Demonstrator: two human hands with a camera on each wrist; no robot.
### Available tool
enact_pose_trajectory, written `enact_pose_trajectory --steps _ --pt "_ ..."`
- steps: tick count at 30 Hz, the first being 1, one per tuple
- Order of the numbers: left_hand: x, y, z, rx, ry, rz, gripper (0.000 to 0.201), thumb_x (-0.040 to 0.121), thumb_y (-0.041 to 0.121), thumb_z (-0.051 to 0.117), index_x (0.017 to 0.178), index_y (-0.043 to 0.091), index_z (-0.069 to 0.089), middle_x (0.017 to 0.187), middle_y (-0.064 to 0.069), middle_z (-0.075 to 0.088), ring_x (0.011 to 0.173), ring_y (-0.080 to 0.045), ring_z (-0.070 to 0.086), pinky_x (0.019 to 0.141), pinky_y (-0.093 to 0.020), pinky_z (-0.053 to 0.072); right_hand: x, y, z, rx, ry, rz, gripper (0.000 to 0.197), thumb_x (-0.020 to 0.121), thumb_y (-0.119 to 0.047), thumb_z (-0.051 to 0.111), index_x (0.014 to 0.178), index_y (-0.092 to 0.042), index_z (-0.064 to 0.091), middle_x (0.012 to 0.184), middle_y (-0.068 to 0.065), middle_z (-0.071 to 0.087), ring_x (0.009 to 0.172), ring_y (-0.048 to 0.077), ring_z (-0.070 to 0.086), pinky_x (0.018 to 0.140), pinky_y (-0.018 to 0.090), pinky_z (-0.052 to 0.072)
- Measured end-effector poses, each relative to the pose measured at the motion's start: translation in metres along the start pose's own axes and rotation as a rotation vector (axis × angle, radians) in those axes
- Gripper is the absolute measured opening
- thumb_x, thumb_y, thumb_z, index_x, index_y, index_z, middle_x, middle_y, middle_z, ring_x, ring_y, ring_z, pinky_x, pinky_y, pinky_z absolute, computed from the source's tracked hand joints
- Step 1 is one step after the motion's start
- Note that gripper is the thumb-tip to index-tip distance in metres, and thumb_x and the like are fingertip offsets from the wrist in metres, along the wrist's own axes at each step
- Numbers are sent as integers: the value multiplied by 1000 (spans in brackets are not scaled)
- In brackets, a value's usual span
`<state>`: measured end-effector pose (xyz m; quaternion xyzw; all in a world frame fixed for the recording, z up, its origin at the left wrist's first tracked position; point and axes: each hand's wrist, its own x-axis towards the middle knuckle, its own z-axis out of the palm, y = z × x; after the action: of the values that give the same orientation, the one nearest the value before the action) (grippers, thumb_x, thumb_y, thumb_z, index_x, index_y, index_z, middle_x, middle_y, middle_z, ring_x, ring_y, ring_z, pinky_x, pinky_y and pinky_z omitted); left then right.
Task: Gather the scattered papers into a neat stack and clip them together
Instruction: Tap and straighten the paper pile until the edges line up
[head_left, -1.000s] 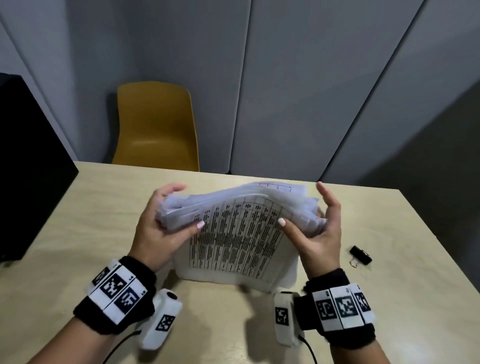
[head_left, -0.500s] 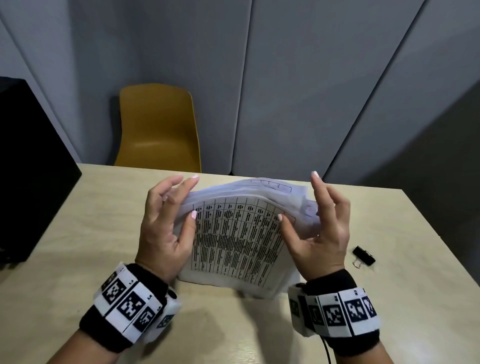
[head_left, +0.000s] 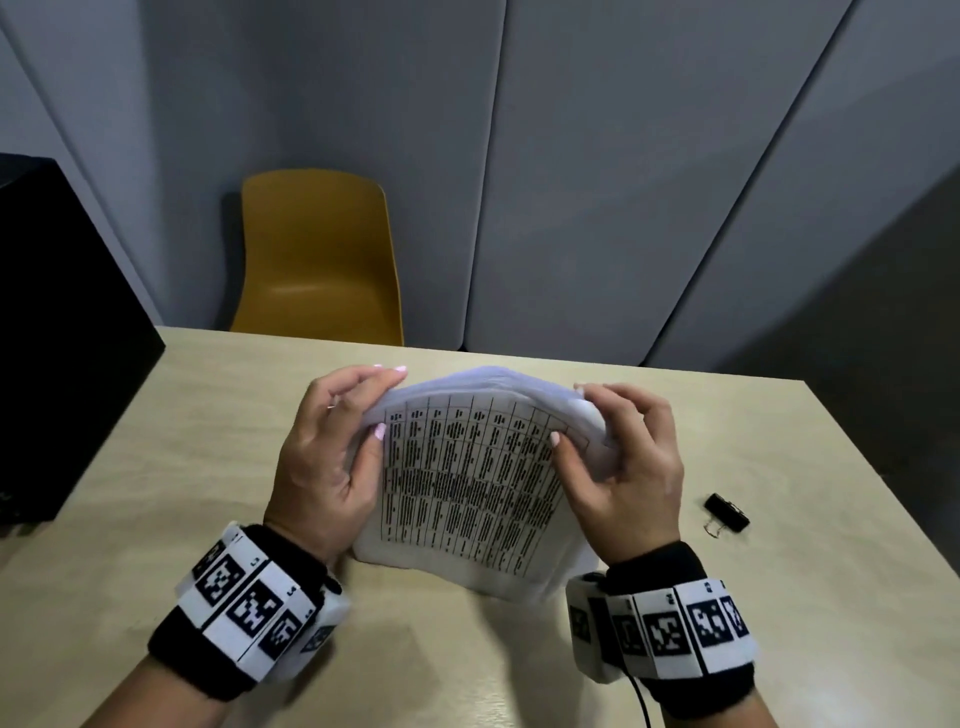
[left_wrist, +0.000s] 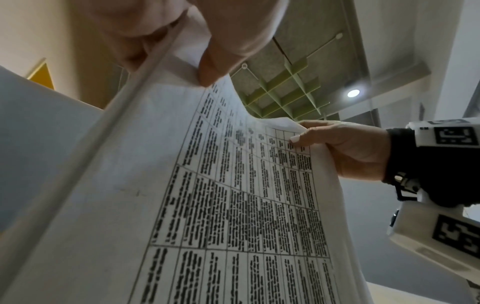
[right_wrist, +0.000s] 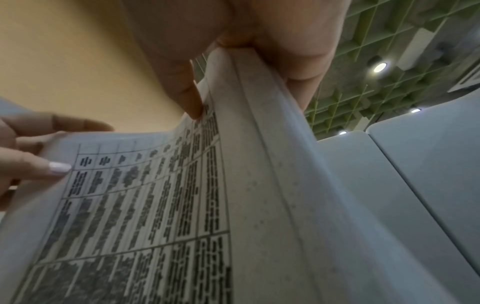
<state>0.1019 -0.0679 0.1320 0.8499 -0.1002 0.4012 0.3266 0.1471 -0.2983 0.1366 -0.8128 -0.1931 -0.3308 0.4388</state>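
A stack of white papers (head_left: 470, 483) printed with a table stands on its lower edge on the wooden table (head_left: 208, 447), its top bowed over. My left hand (head_left: 332, 447) grips the stack's upper left corner, thumb on the printed face and fingers curled over the top. My right hand (head_left: 618, 457) grips the upper right corner the same way. In the left wrist view the papers (left_wrist: 233, 205) fill the frame with my right hand (left_wrist: 345, 148) on their far edge. In the right wrist view the stack's edge (right_wrist: 259, 144) runs up under my fingers (right_wrist: 187, 86). A black binder clip (head_left: 726, 512) lies on the table to the right.
A black box (head_left: 57, 332) stands at the table's left edge. A yellow chair (head_left: 317, 260) sits behind the table against grey wall panels. The table's right edge runs close behind the clip.
The stack has been raised from a bent bundle to stand more upright on its lower edge. Both hands opened briefly, then closed over the top corners.
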Motion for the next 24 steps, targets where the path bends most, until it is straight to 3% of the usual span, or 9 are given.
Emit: enact_pose_trajectory --steps 2,6,8,10,12,14,16,20,24 --pt "0 -2 0 -36 22 -30 47 81 0 53 126 11 49 112 -18 58 105 -14 52 97 -5 34 1 0 -1 48 11 16 44 71 -15 70 113 -11 61 105 6 57 96 13 57 86 6 39" --pt "-1 -5 -1 -429 60 -241 77 70 22 67 137 34 31 114 -1 59 89 -2 60 73 -12 51 0 5 -4 357 14 178 88 62 -1 76 138 -15 33 110 -16 55 104 5 55 80 10 42" --pt "-4 -15 -1 -568 13 -394 101 56 31 77 141 35 22 116 2 60 95 -4 62 75 -14 52 -5 17 -4 522 -50 371 96 61 4 79 140 -17 28 110 -9 57 102 1 58 84 14 47" --pt "-10 -26 2 -692 -110 -544 110 42 42 87 137 34 32 111 5 67 102 -4 63 80 -13 51 -13 28 -2 663 -215 586 77 64 11 76 129 -12 43 101 -4 68 90 2 66 76 18 53" --pt "-16 -30 8 -727 -224 -616 81 46 37 89 119 34 55 102 18 71 95 1 65 78 -10 50 -20 32 6 586 -315 659 40 67 10 74 101 -6 60 77 -2 73 72 2 68 63 16 53" --pt "-19 -27 17 -651 -179 -658 35 67 12 81 95 29 70 86 17 74 87 1 67 73 -9 49 -24 30 11 563 -297 621 21 70 12 70 79 -5 64 64 -4 71 62 2 65 58 14 51" --pt "-18 -23 20 -577 -72 -728 28 73 4 75 96 18 69 85 10 74 91 -8 68 72 -10 51 -25 27 13 599 -231 585 22 72 16 66 73 -6 64 62 -9 71 61 1 64 57 15 52" --pt "-8 -20 6 -560 -99 -580 54 63 -2 79 108 21 59 92 24 70 93 5 64 75 -7 49 -29 30 9 666 -150 592 28 66 4 74 90 -4 62 74 -9 74 71 6 67 65 21 56" --pt "-15 -20 2 -690 -164 -597 102 41 39 90 129 26 40 108 -2 65 98 -10 66 78 -13 52 -33 33 10 639 -241 680 43 66 15 71 100 -7 56 77 -12 74 74 3 69 64 16 53"
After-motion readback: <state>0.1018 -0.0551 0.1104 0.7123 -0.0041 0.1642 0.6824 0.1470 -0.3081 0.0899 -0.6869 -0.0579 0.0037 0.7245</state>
